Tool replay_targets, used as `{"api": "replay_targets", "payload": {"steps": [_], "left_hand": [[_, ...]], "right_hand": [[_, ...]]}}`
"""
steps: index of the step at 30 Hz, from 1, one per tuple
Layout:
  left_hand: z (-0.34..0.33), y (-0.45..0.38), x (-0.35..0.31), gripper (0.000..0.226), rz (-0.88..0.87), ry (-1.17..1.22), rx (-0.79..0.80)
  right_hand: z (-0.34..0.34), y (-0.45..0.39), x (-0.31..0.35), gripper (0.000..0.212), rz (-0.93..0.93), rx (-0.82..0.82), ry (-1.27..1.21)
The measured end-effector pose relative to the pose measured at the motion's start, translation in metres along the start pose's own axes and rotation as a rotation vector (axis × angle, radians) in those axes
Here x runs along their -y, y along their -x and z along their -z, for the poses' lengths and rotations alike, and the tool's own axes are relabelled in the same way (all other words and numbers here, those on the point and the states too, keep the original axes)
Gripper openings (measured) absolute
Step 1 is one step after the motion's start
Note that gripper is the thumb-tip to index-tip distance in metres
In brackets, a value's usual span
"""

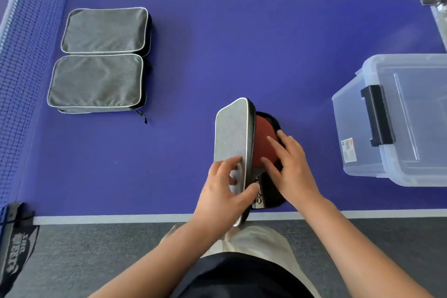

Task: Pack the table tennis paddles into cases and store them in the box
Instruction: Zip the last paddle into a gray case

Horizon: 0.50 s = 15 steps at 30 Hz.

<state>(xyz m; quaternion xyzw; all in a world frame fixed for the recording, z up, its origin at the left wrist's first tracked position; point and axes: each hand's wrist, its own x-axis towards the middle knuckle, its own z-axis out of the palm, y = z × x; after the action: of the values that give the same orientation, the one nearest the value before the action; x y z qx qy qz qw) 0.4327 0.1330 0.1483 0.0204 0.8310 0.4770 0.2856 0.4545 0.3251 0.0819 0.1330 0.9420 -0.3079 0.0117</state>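
**A:** ok so what's closest to the person?

**B:** Both arms reach in from the bottom. The left hand (226, 185) is grasping the raised lid of an open grey case (233, 133), fingers on the outside of the lid, thumb hooked round its edge. The case sits right at the near edge of the blue surface (242, 55), lid tilted up on its side.

**A:** and the paddle?

**B:** The red paddle (262, 138) lies in the black bottom half of that case, handle pointing back at the person. The right hand (291, 167) is released, fingers straight and spread, resting flat on the red rubber and down by the handle.

**A:** where's the box?

**B:** Clear plastic box (358, 113) off to the right, well apart from the case, lid on with a black latch (377, 115) facing us. Can't tell if anything's inside.

**A:** anything else further out?

**B:** Yeah, two more grey cases, both zipped shut, far left. The nearer closed case (95, 81) and the farther closed case (105, 30) lie flat, touching edge to edge. Just beyond them on the left runs the net (21, 31).
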Motion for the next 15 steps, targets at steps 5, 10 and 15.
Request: {"api": "replay_targets", "payload": {"steps": [5,10,15], "left_hand": [[-0.054,-0.018,-0.002,0.053,-0.051,-0.042,-0.014],[-0.094,-0.043,0.005,0.045,-0.046,-0.172,0.048],[-0.107,-0.054,0.016,0.046,-0.143,-0.312,0.066]], "right_hand": [[0.031,0.011,-0.001,0.049,0.028,-0.103,-0.037],[0.039,0.011,-0.004,0.044,0.017,-0.073,-0.016],[0.016,-0.005,-0.016,0.051,-0.118,0.11,-0.08]]}}
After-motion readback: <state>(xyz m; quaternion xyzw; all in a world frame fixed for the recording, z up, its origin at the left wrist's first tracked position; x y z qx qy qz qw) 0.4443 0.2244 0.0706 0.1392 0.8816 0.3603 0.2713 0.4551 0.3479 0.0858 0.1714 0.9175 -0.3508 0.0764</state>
